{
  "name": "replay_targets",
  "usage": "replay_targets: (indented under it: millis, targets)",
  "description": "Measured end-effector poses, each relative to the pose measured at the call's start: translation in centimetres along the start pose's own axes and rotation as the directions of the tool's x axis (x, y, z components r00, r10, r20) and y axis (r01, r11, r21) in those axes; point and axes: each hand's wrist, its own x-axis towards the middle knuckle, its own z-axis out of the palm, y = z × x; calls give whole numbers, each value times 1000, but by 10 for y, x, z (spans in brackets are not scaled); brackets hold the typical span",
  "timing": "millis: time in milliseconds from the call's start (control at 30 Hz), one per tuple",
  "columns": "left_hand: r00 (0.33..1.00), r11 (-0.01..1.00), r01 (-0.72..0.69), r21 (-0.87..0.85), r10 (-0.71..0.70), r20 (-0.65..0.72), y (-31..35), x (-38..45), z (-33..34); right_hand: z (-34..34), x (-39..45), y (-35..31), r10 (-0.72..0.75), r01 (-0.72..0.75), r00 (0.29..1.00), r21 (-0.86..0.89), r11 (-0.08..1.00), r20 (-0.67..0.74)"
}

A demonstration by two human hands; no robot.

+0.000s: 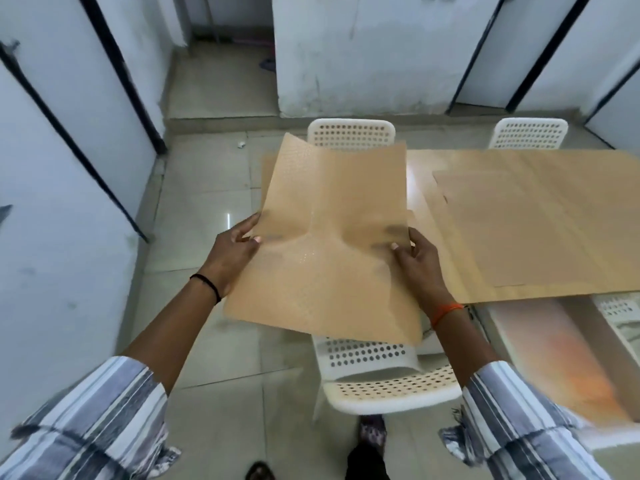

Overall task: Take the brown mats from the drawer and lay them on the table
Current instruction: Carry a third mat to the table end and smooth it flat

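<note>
Held in the air over the left end of the tabletop (pixel 420 188), above a white perforated chair (pixel 381 372): one brown mat (pixel 332 216), thin and dotted with small holes. Left grip (pixel 235 251) pinched on its left edge, thumb on top and fingers underneath; right grip (pixel 420 256) pinched likewise on the right edge, about level with the left. Sagged and dimpled between the two holds, far corners curled upward, near edge drooped toward the chair. Judged light, floppy and easily creased, with little stiffness of its own; probably grippy rather than slippery given the perforated texture, and not fragile. Best taken at two opposite edges, as here, and kept taut so as to land flat.

Further right, already laid flat on the tabletop: other brown mats (pixel 526 230), overlapped and covering most of it up to the near edge, a glossy bare strip left showing at the left end. Beyond the far edge, two more white chairs (pixel 351 133). Pale tiled floor (pixel 194 209) at left, shiny. Around it, white partition walls (pixel 69 140) with black frames, and a step up at the back. Striped sleeves (pixel 104 410) at the bottom, a black band on the left wrist, an orange thread on the right
</note>
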Motion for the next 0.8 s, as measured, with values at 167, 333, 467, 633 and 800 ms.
replay_targets:
  millis: [167,333,467,633,800]
  targets:
    - [998,999,-40,25,41,-47,1,-20,-78,77,-27,-27,0,-1,1000,99,995,9]
    - [997,999,-40,6,41,-65,6,-4,-122,117,-19,-44,-13,13,1000,91,996,-2]
    - [997,999,-53,2,53,-55,11,24,-141,142,5,-52,-24,26,999,33,999,-42]
    - [997,998,-68,-18,67,-34,21,84,-158,172,52,-55,-9,14,996,61,998,-89]
    - [996,996,-83,-12,83,18,39,172,-163,194,125,-50,-1,11,988,66,998,-154]
